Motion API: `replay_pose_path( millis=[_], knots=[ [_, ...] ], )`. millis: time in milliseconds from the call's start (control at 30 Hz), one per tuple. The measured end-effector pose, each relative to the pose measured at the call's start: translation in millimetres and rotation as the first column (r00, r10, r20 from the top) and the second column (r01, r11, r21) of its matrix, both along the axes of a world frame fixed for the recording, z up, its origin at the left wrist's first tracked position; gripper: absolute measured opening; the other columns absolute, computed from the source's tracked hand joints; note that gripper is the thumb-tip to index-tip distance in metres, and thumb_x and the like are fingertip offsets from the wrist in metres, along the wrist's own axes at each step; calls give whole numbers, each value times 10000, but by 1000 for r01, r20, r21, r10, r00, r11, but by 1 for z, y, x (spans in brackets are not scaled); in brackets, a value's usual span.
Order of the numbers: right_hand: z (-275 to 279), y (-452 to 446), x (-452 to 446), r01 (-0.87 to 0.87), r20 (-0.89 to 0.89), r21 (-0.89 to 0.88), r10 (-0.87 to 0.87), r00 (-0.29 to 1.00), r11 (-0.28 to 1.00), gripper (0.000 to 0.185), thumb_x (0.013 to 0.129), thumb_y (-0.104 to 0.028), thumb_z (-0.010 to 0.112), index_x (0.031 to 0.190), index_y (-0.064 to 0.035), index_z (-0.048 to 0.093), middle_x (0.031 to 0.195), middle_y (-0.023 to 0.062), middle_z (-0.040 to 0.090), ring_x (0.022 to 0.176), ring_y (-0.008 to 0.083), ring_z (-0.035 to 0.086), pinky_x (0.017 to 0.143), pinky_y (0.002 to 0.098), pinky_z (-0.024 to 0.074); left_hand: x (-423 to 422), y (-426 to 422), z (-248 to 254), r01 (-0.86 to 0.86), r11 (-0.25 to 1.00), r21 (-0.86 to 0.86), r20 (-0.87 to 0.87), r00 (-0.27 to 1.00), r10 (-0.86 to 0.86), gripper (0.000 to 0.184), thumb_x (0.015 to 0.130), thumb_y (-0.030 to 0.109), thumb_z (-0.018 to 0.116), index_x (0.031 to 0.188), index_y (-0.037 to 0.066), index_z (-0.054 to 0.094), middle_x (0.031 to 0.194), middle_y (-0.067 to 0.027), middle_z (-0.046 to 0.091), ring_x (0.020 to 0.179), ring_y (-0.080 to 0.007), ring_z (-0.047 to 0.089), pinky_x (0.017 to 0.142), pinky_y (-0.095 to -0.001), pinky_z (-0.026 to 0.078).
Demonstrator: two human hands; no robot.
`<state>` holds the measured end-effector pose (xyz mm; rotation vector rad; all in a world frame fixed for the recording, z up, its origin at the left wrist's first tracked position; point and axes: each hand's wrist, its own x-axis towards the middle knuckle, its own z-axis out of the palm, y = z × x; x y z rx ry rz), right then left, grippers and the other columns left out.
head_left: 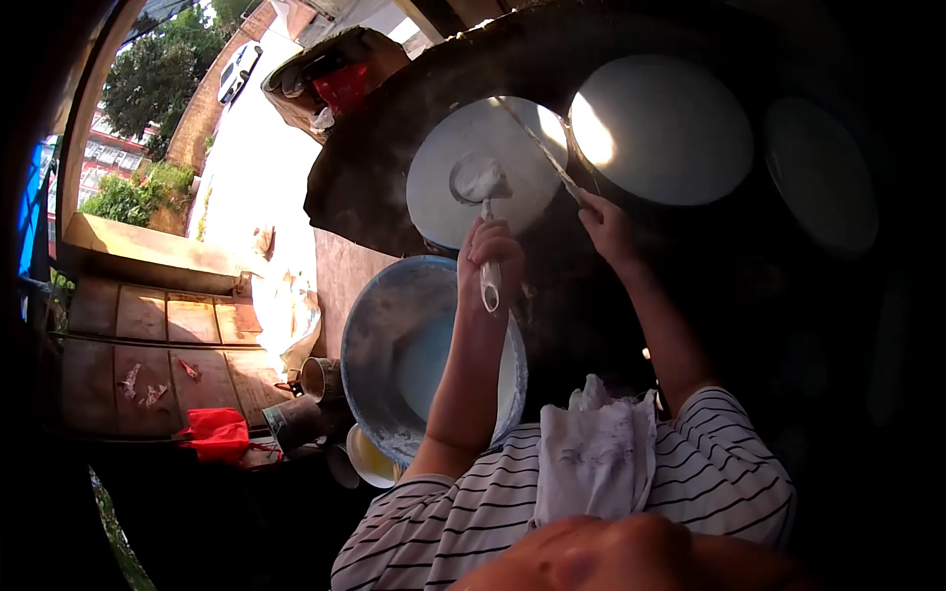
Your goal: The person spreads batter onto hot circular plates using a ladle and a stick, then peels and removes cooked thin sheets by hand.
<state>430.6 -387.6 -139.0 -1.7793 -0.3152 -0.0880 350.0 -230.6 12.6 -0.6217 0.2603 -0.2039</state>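
- the ladle (480, 183) is over the leftmost white disc (434, 192); whether they touch, i can't tell.
- i judge it stiff, fairly light, maybe slick; i'd grip mid-handle.
- its long axis runs away from the body, bowl outward.
- left hand (492, 244): curled closed round the handle.
- right hand (609, 229): closed on a stick (540, 147) slanting outward and left.
- the tub (359, 345) is under the left forearm.
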Motion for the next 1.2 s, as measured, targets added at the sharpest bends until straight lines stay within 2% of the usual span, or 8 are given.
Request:
replay_pose_path(
  millis=[233, 300, 400, 467, 567, 767, 1000, 1200],
  knots=[
    [-11, -44, -162, -307, -156, -47, 297, 942, 950, 387, 812, -160, 647, 1189, -81, 608, 1143, 144, 636, 1036, 253, 624, 892, 334, 470, -57, -61, 90, 284, 909, 304, 286, 883, -372, 350, 992, 240, 396, 667, 118, 357, 470, 31, 297, 362, -74, 351, 376, -219, 388],
    [-33, -71, -223, -144, -51, 44, 146, 988, 989, 414, 809, -202, 662, 1206, -103, 603, 1047, 94, 672, 846, 197, 656, 745, 304, 521, -80, -95, 100, 436, 846, 306, 354, 773, -526, 396, 1002, 303, 367, 655, 111, 357, 488, 37, 305, 342, -55, 342, 335, -186, 357],
    [32, -155, -324, 268, -607, 119, -143, 781, 956, 521, 816, -227, 685, 1304, -152, 519, 785, 11, 579, 539, 53, 471, 444, 205, 403, -124, -180, 123, 689, 686, 234, 499, 520, -693, 409, 1007, 330, 337, 720, 46, 407, 514, 26, 304, 315, -27, 314, 284, -146, 344],
    [37, -218, -385, 628, -599, 183, -421, 681, 756, 557, 825, -195, 669, 1335, -102, 464, 796, 3, 562, 537, 50, 466, 458, 199, 395, -138, -252, 118, 874, 461, 154, 625, 275, -730, 457, 1011, 301, 330, 1175, -120, 407, 601, -28, 389, 345, -27, 351, 277, -149, 341],
    [67, -304, -474, 960, -559, 249, -791, 248, 125, 500, 835, -98, 634, 1308, -57, 476, 716, 6, 517, 520, 60, 440, 431, 224, 365, -185, -392, 121, 980, 29, 199, 512, -79, -855, 349, 994, 258, 392, 725, 35, 398, 550, -25, 375, 361, -73, 402, 302, -194, 381],
    [25, -457, -632, 842, -440, 269, -837, -325, -468, 432, 834, -31, 585, 1264, -26, 535, 893, 52, 591, 657, 101, 566, 500, 269, 486, -320, -669, 28, 805, -560, 196, 393, -588, -707, 300, 952, 212, 465, 696, 72, 395, 536, -6, 397, 393, -107, 423, 372, -240, 396],
    [-3, -498, -608, 635, -541, 369, -712, -447, -679, 399, 792, -1, 598, 1191, -13, 592, 822, 57, 613, 670, 122, 569, 572, 271, 485, -403, -790, -70, 540, -667, 513, -17, -771, -637, 196, 935, 169, 549, 773, 96, 466, 603, 13, 398, 452, -64, 396, 406, -203, 347],
    [19, -556, -581, 534, -44, -3, -534, -845, -845, 437, 654, 66, 579, 1088, 28, 613, 923, 148, 564, 893, 300, 547, 809, 350, 451, -413, -854, -60, 185, -507, 842, -176, -794, -582, 36, 946, 145, 526, 929, 166, 550, 637, 4, 411, 437, -46, 380, 365, -178, 316]
  ],
)
